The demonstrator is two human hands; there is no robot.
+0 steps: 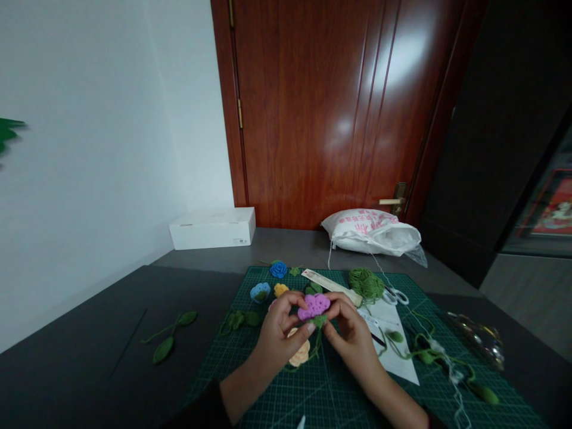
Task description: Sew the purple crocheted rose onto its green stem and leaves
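Both my hands hold a purple crocheted flower (314,305) above the green cutting mat (339,387). My left hand (279,333) pinches the flower's left side and its green base (319,321), fingers closed. My right hand (353,333) grips the right side, fingers closed too. A green stem hangs down from the base between my hands. Under my left hand lies a peach crocheted flower (300,354).
On the mat lie a blue rose (278,269), a light blue piece (260,292), a yellow piece (281,289), a green yarn ball (366,283), scissors (395,295), paper (393,333) and green stems (429,356). Green leaves (170,339) lie at left. A white box (213,228) and a white bag (373,232) stand behind.
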